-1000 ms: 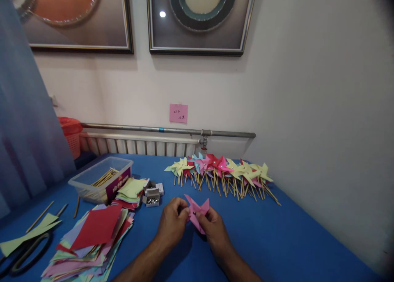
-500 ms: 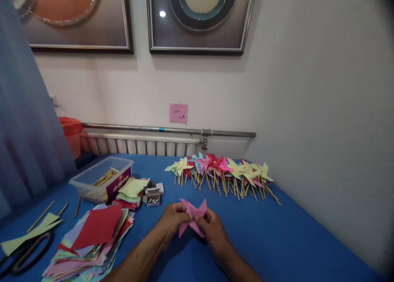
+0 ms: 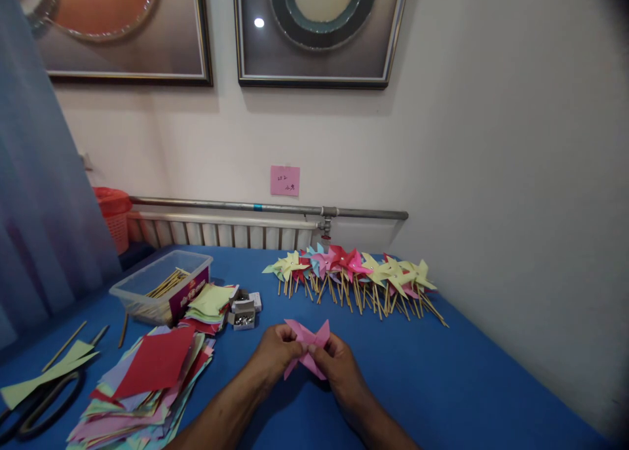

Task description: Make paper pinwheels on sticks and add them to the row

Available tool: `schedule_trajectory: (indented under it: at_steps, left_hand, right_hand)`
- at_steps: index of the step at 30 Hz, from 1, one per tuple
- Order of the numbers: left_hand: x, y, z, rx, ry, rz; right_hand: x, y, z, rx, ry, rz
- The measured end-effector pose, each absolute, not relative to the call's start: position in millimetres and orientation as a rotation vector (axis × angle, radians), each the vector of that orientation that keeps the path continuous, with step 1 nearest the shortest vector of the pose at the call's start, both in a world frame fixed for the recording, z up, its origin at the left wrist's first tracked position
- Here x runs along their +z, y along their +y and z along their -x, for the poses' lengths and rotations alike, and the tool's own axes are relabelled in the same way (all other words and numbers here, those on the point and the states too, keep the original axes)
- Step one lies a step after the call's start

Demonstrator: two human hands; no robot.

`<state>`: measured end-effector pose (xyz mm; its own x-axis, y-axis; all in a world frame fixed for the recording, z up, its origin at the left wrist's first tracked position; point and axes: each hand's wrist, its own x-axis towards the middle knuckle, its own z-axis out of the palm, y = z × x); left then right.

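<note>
Here, the pink pinwheel (image 3: 307, 336) sits between left grip (image 3: 276, 350) and right grip (image 3: 339, 363).

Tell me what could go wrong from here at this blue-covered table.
The left hand and right hand both pinch the pink paper pinwheel near its middle; uneven pulling might crease or tear it. The nearer small open cardboard box of silvery bits stands just beyond the left hand, so a stray knuckle could spill it. Pale green paper strips partly cover the black-handled scissors, which could be overlooked.
</note>
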<state>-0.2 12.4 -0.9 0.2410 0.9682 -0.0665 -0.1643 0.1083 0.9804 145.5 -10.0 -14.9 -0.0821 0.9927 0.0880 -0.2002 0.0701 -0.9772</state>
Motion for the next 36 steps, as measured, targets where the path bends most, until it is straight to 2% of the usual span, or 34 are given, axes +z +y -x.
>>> schedule_trajectory:
  at_steps: [13, 36]
  left_hand:
    - [-0.6, 11.5, -3.3, 1.1, 0.933, -1.082]
    - [0.4, 12.6, -3.5, 1.109, 0.968, -1.113]
  right_hand:
    - [-13.5, -9.2, -146.4, 1.265, -1.151, 1.045]
    - [-13.4, -9.9, -146.2, 1.361, -1.151, 0.905]
